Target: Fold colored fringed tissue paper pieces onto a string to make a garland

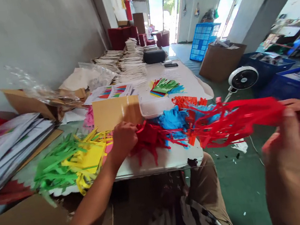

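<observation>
My right hand (297,135), raised off the table's right side, pinches the solid end of a red paper fringe (240,116). Its cut strips trail left toward the table. My left hand (124,139) is closed on a dark red fringe bundle (150,139) lying at the table's front; its fingertips are partly hidden. Blue fringe (173,118) and orange fringe (189,101) lie between the hands. To the left of my left hand are yellow fringe (91,155) and green fringe (57,162). Behind it stands a tan cardboard piece (116,112).
A white tray (152,109) and a fanned multicolour fringe set (165,86) lie farther back. Stacked papers (132,66) line the wall side. Printed sheets in plastic (9,148) are piled at left. A fan (243,78), a carton (221,60) and blue bins (298,83) stand on the right.
</observation>
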Tool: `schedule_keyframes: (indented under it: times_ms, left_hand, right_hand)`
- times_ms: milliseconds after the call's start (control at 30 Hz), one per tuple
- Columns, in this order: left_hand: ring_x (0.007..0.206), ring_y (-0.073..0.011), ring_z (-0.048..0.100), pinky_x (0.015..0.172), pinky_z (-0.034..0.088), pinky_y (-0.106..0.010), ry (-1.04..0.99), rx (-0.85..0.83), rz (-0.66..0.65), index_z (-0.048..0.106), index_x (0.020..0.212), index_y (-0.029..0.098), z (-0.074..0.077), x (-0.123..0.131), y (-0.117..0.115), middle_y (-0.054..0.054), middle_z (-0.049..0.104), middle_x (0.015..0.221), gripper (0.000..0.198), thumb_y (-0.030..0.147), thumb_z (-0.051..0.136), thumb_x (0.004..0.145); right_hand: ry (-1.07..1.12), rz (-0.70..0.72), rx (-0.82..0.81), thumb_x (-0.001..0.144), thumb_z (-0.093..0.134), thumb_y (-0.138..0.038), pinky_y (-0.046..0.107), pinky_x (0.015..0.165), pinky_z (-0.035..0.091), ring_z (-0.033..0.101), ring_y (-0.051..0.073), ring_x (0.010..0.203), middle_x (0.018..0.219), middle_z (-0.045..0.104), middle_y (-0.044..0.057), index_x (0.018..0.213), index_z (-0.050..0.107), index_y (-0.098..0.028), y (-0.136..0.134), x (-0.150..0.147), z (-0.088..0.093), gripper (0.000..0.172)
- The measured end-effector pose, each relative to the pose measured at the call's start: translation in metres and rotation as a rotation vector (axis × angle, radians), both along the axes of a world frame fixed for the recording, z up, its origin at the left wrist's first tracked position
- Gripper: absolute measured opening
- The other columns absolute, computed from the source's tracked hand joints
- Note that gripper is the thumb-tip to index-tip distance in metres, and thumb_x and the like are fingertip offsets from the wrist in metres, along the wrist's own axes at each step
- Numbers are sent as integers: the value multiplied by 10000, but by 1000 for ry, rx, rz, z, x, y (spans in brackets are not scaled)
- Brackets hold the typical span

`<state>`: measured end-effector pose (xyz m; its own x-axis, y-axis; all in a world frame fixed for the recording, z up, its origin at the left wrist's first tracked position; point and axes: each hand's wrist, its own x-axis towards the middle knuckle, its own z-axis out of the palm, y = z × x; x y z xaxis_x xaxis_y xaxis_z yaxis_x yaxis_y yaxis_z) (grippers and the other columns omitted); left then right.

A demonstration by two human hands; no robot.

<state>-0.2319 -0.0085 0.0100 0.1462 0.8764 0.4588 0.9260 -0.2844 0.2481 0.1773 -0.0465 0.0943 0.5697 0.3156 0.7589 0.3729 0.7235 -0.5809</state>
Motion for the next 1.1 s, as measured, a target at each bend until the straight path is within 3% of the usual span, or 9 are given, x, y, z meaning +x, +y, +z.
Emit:
schedule_keyframes:
  times_ms: [133,233,300,433,567,767,900,1000,1100]
  left_hand:
    - [974,-334,657,961,506,-523,-164,147,47,807,852,260,38,36,-20,-93,749,934,236,145,603,837]
    - [968,-243,694,890,564,-408,-505,70,-365,804,995,311,64,88,-49,-23,771,1020,270,180,573,947]
    - [918,-207,705,816,569,-355,-648,-51,-528,802,990,298,73,120,-67,-24,778,987,238,236,573,1005]
    - [842,-200,680,795,540,-324,-760,-152,-456,779,958,200,68,158,-85,-50,770,903,233,425,786,897]
    - [768,-169,639,750,516,-292,-879,-387,-452,775,894,163,57,160,-79,-44,754,855,268,431,782,893]
    - [740,-153,642,693,513,-250,-947,-1137,-958,768,999,118,67,143,-63,-56,735,861,286,373,804,876]
    - [722,-150,647,669,526,-237,-793,-1299,-964,770,1005,120,73,136,-54,-49,746,860,328,394,834,837]
    - [706,-153,668,656,544,-240,-658,-1261,-833,773,977,127,73,126,-37,-43,767,849,329,382,860,788]
    - [675,-134,659,624,511,-220,-458,-986,-705,778,856,135,81,116,-13,-27,763,788,188,310,812,795]
  right_hand:
    - [-219,123,-206,932,708,-293,471,898,529,681,236,932,933,685,64,895,663,-235,-30,-34,-21,82]
    - [-283,183,-335,963,670,-266,446,899,543,678,240,993,990,700,73,917,662,-239,-40,-52,-40,54]
    - [-297,184,-361,967,662,-253,446,905,543,679,246,1011,1007,704,76,934,662,-238,-44,-58,-50,36]
    - [-329,185,-331,953,673,-205,420,883,533,676,232,977,994,709,59,932,670,-234,-49,-63,-60,36]
    - [-418,399,-426,961,674,-207,394,902,519,672,228,1020,1025,706,49,937,682,-247,-57,-54,-54,48]
    - [-552,931,-633,994,634,-488,459,1159,407,528,286,1367,1424,585,100,1415,553,-297,-50,-32,-33,470]
    - [-642,1275,-794,976,654,-540,319,843,515,646,190,923,1010,689,35,1037,687,-222,-36,-27,-34,325]
    - [-660,1215,-871,939,719,-519,258,641,435,536,126,689,749,590,-20,779,617,-196,-24,-21,-37,374]
    - [-816,903,-788,953,710,-496,272,639,420,523,129,675,734,583,-22,760,611,-206,-6,-12,-26,361]
